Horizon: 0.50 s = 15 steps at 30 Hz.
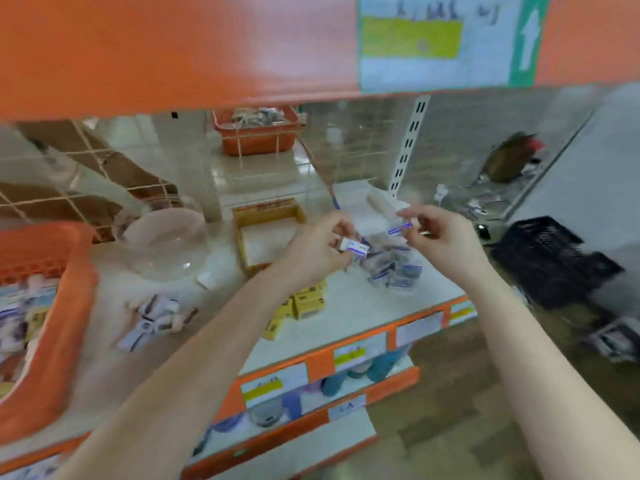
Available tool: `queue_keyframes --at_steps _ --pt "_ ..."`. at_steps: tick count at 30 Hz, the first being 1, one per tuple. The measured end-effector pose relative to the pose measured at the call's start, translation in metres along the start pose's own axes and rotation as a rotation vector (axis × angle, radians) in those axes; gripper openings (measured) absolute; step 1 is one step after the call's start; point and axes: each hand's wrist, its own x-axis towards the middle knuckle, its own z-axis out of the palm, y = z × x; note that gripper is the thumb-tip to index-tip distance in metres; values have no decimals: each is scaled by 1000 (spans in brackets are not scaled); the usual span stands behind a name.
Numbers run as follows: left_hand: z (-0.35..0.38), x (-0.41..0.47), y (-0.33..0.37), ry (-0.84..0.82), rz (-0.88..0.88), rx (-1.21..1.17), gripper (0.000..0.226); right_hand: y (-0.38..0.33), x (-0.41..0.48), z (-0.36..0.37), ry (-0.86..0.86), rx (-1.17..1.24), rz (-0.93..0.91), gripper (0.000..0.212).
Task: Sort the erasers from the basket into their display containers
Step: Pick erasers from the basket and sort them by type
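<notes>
left hand grips eraser; right hand pinches another.

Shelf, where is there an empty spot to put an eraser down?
Bare shelf shows at the front, between the yellow boxes and the clear tub of blue-and-white erasers. The yellow tray looks bare inside too. It is crowded under the left hand and right hand, and by the white eraser pile beside the orange basket.
</notes>
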Motion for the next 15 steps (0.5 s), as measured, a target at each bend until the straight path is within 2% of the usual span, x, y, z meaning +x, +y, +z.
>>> queue_keyframes --at_steps 3,7,12,15 --pt "26 19 1 -108 -6 113 24 26 -12 -17 -21 -86 49 25" --pt "49 28 6 -234 6 280 14 44 -25 -16 -230 -159 68 24" --pt "52 29 -4 -309 79 542 21 50 -26 -5 -295 -253 20 33" --pt "47 26 -7 -281 80 564 35 52 -22 -4 -247 -245 -1 33"
